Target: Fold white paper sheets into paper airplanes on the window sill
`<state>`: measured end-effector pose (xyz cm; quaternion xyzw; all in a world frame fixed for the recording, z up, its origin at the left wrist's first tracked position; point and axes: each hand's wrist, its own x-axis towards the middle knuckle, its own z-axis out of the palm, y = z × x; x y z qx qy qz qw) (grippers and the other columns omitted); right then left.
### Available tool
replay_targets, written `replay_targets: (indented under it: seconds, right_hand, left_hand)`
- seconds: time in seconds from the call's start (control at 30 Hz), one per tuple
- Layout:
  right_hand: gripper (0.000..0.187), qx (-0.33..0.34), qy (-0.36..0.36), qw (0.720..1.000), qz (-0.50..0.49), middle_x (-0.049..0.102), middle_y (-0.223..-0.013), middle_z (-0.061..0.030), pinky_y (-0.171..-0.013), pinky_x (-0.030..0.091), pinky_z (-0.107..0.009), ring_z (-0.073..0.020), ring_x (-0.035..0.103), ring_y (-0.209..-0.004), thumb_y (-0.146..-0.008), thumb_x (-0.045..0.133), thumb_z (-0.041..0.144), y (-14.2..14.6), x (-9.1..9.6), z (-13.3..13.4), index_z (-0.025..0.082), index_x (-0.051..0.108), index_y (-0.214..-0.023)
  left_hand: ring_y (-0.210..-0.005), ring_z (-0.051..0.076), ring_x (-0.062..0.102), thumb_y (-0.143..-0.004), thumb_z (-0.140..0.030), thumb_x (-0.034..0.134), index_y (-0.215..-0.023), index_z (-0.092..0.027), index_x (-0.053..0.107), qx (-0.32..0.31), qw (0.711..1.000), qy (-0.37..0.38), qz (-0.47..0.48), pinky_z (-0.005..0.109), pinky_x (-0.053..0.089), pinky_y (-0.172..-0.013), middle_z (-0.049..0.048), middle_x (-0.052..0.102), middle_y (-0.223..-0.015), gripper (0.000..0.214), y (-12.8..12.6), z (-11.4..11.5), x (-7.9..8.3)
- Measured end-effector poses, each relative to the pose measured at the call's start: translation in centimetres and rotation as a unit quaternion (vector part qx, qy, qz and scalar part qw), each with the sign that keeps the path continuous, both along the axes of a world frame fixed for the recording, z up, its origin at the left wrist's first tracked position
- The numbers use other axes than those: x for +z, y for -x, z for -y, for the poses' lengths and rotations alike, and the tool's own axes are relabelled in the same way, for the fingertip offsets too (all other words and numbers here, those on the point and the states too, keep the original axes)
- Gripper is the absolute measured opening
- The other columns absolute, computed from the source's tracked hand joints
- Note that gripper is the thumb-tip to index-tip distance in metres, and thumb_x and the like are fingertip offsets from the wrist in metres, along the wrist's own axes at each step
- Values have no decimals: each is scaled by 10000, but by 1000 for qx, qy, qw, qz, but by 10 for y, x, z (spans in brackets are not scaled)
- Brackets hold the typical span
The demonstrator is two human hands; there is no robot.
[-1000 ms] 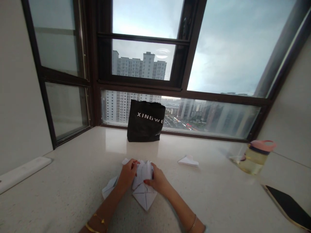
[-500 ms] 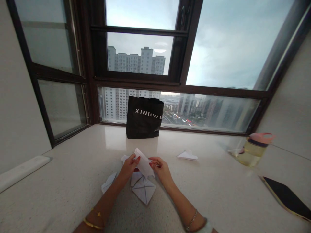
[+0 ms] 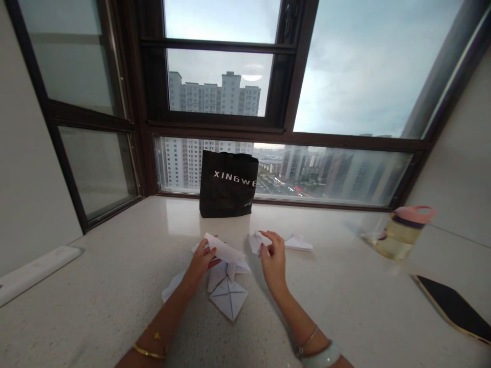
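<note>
My left hand (image 3: 201, 264) is closed on a folded sheet of white paper (image 3: 225, 251), held tilted between thumb and fingers. To its right, my right hand (image 3: 275, 261) pinches a smaller crumpled-looking piece of white paper (image 3: 255, 242), apart from the sheet. Below the hands lies a folded paper square (image 3: 229, 301) with dark crossing lines on it. More folded paper (image 3: 173, 284) sticks out beside my left wrist, partly covered by the forearm. Just beyond my right hand, a white folded paper piece (image 3: 299, 243) rests on the counter.
A black bag (image 3: 228, 191) with white lettering stands against the window. On the right are a bottle (image 3: 401, 237) with a pink lid and a dark flat device (image 3: 454, 306), perhaps a phone or tablet. A long white bar (image 3: 38, 273) lies at the left.
My right hand has moved right and slightly up, away from the left, with the small paper piece now visible in its fingers. The sheet in my left hand has tipped flatter.
</note>
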<state>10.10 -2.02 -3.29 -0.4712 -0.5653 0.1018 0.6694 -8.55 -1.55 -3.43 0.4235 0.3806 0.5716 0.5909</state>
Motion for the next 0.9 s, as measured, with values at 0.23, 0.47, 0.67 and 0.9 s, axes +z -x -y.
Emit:
replay_targets:
  seconds: [0.23,0.47,0.67,0.9]
  right_hand:
    - [416,121,3,981,149,530,-1009,-70,-771,447,-323,-183,525,-893,-735,398,117,31,3,23,224,476,-1130]
    - [425,224,20,970,87,490,-1107,-97,-746,451,-306,-158,552,-842,-858,341,288,37,-1,26,221,298,-1275]
    - [366,-31,-24,965,258,522,-1104,-80,-880,292,-408,-239,418,-1030,-819,434,305,11,9,13,235,476,-1175]
    - [156,-44,51,932,357,602,-749,-44,-756,268,-356,-207,469,-787,-772,537,338,-4,6,3,243,658,-798]
  left_hand:
    - [-870,171,605,-616,-166,651,-1143,-228,373,-102,990,-92,-22,289,473,-763,100,574,-1100,599,-17,11,-3]
    - [-922,193,584,-592,-281,713,-1043,-214,457,-129,988,-84,-17,304,480,-775,79,594,-1039,523,-21,15,-2]
    - [-842,170,605,-609,-317,693,-1008,-218,479,-82,995,-38,-41,299,507,-711,37,622,-946,463,-10,12,2]
    - [-835,168,621,-655,-328,660,-1075,-212,470,-84,996,-14,3,277,505,-701,61,639,-972,475,-7,10,3]
